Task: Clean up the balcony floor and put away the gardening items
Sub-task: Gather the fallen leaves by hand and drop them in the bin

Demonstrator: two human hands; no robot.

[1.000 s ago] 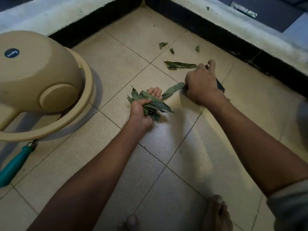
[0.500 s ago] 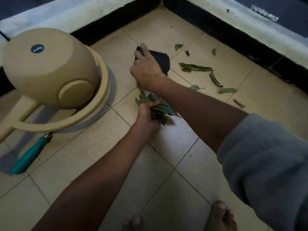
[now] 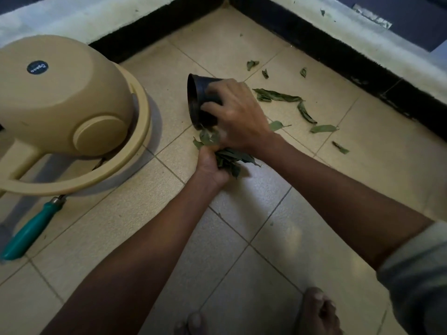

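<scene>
Our right hand (image 3: pixel 235 114) covers most of the black pot (image 3: pixel 197 100), fingers wrapped round it. It's tipped sideways, mouth toward the beige watering can (image 3: pixel 65 105). Left hand (image 3: pixel 211 164), just below the pot, clutches leaves (image 3: pixel 232 158).

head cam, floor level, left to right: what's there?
Teal-handled tool → upturned beige plastic watering can → small black plastic pot tipped on its side in the right hand → loose green leaves scattered on the tiles.
</scene>
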